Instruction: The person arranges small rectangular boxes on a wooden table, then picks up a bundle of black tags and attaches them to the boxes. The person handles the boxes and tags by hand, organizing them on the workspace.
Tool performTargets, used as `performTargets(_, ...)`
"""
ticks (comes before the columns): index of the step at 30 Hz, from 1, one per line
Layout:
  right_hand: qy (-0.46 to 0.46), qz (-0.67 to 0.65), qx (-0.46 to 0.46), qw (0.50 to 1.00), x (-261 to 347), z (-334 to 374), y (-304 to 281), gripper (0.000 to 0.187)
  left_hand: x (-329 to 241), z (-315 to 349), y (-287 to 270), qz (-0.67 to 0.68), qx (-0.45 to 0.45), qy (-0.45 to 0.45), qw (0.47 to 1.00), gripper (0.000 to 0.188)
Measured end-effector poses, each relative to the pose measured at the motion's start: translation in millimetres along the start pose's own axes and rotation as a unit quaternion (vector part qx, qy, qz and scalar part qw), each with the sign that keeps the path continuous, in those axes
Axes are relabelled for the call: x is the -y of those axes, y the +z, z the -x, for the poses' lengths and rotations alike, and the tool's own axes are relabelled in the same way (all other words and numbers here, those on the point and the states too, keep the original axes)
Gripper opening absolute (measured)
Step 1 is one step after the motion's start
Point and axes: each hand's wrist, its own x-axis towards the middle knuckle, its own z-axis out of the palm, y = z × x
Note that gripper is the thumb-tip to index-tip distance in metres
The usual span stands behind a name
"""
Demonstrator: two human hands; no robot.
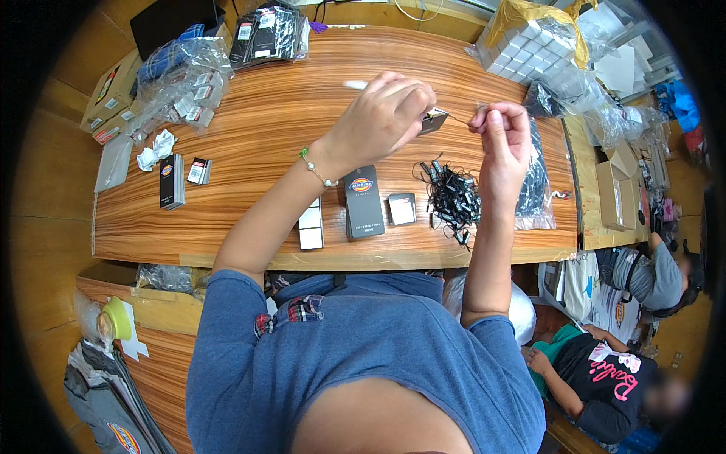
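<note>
Above the middle of the table, my left hand is closed, with a small dark hang tag showing beyond its fingers. My right hand pinches the end of a thin dark string that stretches toward the tag. Nearer me lies a heap of black tag strings with small plastic tabs. To its left are a small square stack of white labels, a stack of long dark hang tags and a stack of white cards. Past my left hand a blurred white object shows.
Packed black tags and a clear bag of labelled packs lie at the far left. Small white boxes stand far right. A clear bag with dark contents lies right of the heap. Two other people are at the right.
</note>
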Motion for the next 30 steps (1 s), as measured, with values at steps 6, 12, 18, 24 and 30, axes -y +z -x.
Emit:
performTargets(6, 0.185, -0.149, 0.083, 0.968, -26, 6, -8, 0.009, 5, 3, 1, 0.044, 0.042, -0.019, 0.998, 0.032)
performTargets(12, 0.163, -0.318, 0.150, 0.922, -28, 3, 0, 0.010, 21, 9, 6, 0.058, -0.005, -0.015, 0.998, 0.026)
performTargets(18, 0.116, -0.346, 0.184, 0.913, -8, -17, 2, 0.010, 6, 15, 10, 0.338, 0.031, -0.213, 0.916, 0.025)
performTargets(24, 0.126, -0.329, 0.170, 0.920, 8, -19, 10, 0.013, -15, 12, 19, 0.288, 0.020, -0.178, 0.941, 0.058)
performTargets(30, 0.107, -0.386, 0.178, 0.899, 12, -16, 13, 0.013, -12, 15, 34, 0.273, -0.054, -0.164, 0.946, 0.056)
